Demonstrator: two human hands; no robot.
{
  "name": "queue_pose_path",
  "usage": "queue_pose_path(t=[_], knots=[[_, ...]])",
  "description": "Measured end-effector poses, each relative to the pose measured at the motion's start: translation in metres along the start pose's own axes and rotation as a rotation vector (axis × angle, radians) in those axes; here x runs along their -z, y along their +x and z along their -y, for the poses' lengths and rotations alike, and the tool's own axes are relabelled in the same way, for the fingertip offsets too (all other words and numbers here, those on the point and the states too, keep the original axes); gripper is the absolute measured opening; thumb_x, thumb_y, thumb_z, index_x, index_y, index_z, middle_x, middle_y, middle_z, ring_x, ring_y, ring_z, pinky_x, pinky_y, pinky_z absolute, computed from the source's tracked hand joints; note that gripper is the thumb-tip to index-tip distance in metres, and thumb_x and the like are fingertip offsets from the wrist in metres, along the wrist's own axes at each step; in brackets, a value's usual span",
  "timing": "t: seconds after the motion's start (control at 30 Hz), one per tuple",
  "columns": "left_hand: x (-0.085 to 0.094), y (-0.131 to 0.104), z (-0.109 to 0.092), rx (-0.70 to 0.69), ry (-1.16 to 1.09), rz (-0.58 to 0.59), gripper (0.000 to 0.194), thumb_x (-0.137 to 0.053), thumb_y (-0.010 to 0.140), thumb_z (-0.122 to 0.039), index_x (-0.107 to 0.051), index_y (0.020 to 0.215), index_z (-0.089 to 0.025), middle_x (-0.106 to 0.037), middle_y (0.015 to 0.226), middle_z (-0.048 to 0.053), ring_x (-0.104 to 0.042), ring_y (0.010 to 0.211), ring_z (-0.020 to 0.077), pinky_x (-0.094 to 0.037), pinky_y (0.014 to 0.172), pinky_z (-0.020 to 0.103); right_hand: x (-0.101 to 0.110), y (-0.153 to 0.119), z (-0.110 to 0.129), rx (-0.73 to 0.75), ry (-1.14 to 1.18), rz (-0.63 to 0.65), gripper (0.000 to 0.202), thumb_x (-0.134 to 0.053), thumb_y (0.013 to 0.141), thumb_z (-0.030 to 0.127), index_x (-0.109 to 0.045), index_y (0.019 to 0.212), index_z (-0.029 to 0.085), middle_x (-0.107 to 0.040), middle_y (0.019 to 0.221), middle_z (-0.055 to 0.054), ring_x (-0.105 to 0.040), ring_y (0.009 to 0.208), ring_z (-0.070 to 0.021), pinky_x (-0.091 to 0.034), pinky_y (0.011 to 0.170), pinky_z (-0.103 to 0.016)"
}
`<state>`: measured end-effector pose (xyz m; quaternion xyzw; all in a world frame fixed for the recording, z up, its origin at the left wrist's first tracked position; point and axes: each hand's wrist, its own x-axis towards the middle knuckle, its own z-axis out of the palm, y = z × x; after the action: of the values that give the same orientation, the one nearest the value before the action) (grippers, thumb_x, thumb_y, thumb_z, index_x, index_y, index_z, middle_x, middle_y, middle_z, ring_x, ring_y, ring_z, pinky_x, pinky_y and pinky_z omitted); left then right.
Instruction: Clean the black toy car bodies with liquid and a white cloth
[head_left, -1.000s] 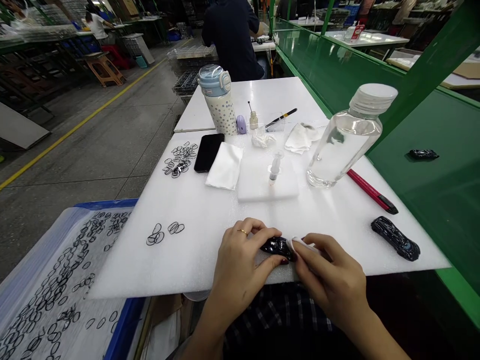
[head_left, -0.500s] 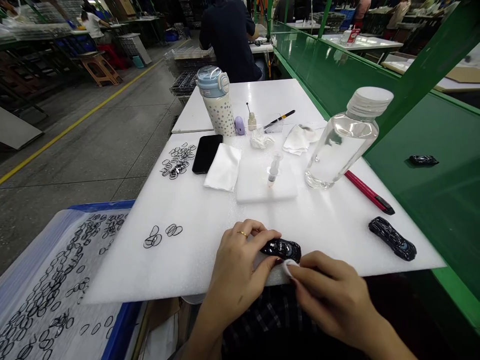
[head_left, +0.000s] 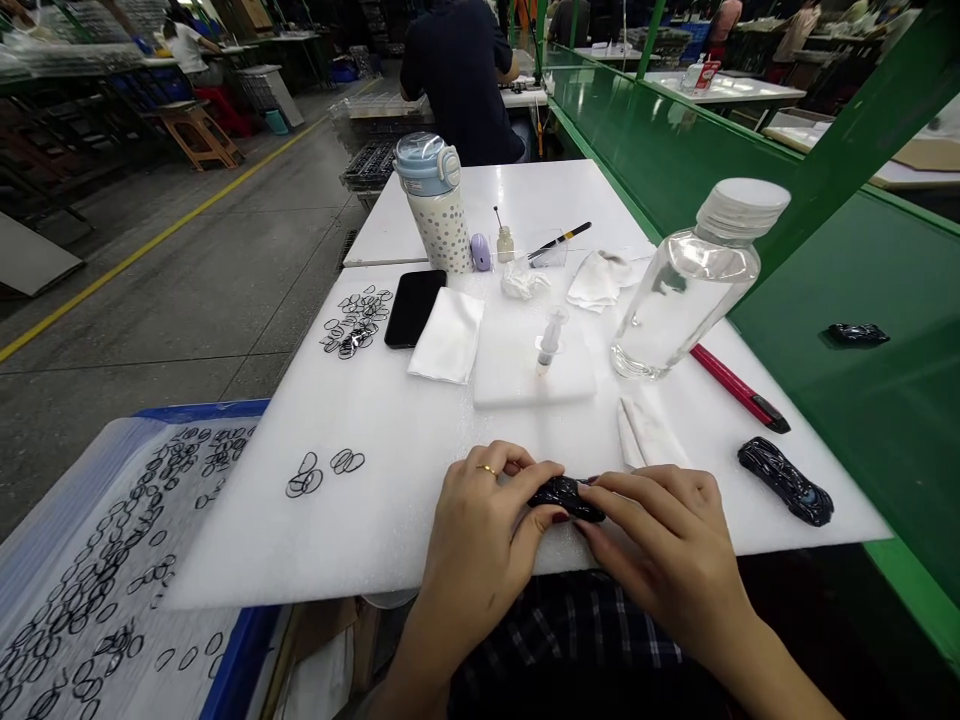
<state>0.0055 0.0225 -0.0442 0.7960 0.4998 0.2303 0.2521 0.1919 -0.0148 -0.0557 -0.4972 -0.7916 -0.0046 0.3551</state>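
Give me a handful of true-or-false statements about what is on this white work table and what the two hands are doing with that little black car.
1. Both hands grip one small black toy car at the near edge of the table: the left hand and the right hand. True.
2. The clear bottle has no cap. False: a white cap sits on it.
3. A second black car lies on the white foam sheet, to the right of the hands. True.
4. The black phone lies on the green belt. False: it lies on the foam sheet beside a white cloth.
5. The syringe is in the right hand. False: it stands on a white pad.
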Motion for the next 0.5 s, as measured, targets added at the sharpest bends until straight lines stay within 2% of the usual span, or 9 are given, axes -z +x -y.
queue_pose_path(t=[0.07,0.13,0.2,0.27,0.33,0.4,0.47,0.5], knots=[[-0.001,-0.001,0.001,0.003,-0.008,0.000,0.027,-0.058,0.089,-0.024,-0.065,0.114,-0.028,-0.059,0.106,0.004,-0.054,0.097,0.0226,-0.043,0.086,0.042,0.005,0.001,-0.004,0.007,0.036,0.038,0.023,-0.064,0.087,0.014,-0.062,0.109,0.019,-0.067,0.101,-0.002,-0.054,0.089,-0.0170,-0.037,0.077,-0.036],[-0.001,-0.002,0.002,0.004,-0.019,-0.004,0.028,-0.060,0.088,-0.022,-0.065,0.115,-0.030,-0.059,0.106,0.002,-0.053,0.098,0.0219,-0.043,0.087,0.042,0.011,0.004,-0.009,0.005,0.082,0.146,0.025,-0.063,0.088,0.017,-0.059,0.113,0.019,-0.066,0.105,-0.002,-0.055,0.090,-0.0167,-0.039,0.081,-0.036],[-0.001,-0.003,0.003,-0.002,-0.026,-0.005,0.032,-0.063,0.086,-0.022,-0.063,0.116,-0.032,-0.059,0.107,0.000,-0.053,0.100,0.0211,-0.043,0.088,0.041,0.012,0.007,-0.011,0.013,0.085,0.252,0.036,-0.061,0.090,0.020,-0.053,0.125,0.018,-0.063,0.112,-0.004,-0.054,0.095,-0.0176,-0.041,0.085,-0.037],[0.000,-0.004,0.004,-0.006,-0.033,0.003,0.038,-0.065,0.085,-0.021,-0.060,0.120,-0.034,-0.058,0.109,-0.001,-0.052,0.101,0.0206,-0.043,0.088,0.040,0.007,0.011,-0.007,0.039,0.076,0.293,0.052,-0.057,0.092,0.019,-0.040,0.140,0.014,-0.062,0.115,-0.007,-0.053,0.100,-0.0196,-0.043,0.087,-0.037],[0.002,-0.005,0.005,0.001,-0.042,0.019,0.048,-0.064,0.084,-0.021,-0.053,0.129,-0.034,-0.058,0.111,-0.001,-0.052,0.102,0.0200,-0.044,0.089,0.039,0.000,0.015,0.000,0.056,0.096,0.298,0.060,-0.052,0.092,0.015,-0.027,0.148,0.012,-0.063,0.110,-0.008,-0.053,0.097,-0.0203,-0.046,0.084,-0.037],[0.003,-0.005,0.005,0.007,-0.044,0.026,0.062,-0.065,0.081,-0.020,-0.042,0.137,-0.034,-0.057,0.117,-0.001,-0.051,0.107,0.0207,-0.044,0.093,0.040,0.002,0.017,0.000,0.043,0.133,0.273,0.062,-0.050,0.092,0.013,-0.026,0.149,0.014,-0.064,0.104,-0.007,-0.054,0.091,-0.0194,-0.048,0.080,-0.035],[0.003,-0.006,0.006,0.012,-0.029,0.016,0.069,-0.066,0.079,-0.021,-0.036,0.141,-0.032,-0.055,0.124,0.001,-0.049,0.112,0.0228,-0.044,0.095,0.042,0.021,0.009,-0.021,-0.042,0.106,0.184,0.059,-0.054,0.090,0.017,-0.035,0.146,0.018,-0.064,0.105,-0.007,-0.057,0.091,-0.0195,-0.050,0.079,-0.033],[0.002,-0.006,0.007,0.011,-0.014,0.004,0.068,-0.065,0.079,-0.022,-0.036,0.141,-0.031,-0.055,0.126,0.002,-0.049,0.114,0.0240,-0.044,0.095,0.044,0.037,-0.001,-0.041,-0.139,0.050,0.105,0.057,-0.058,0.088,0.021,-0.042,0.143,0.021,-0.062,0.112,-0.008,-0.058,0.095,-0.0211,-0.050,0.080,-0.034]])
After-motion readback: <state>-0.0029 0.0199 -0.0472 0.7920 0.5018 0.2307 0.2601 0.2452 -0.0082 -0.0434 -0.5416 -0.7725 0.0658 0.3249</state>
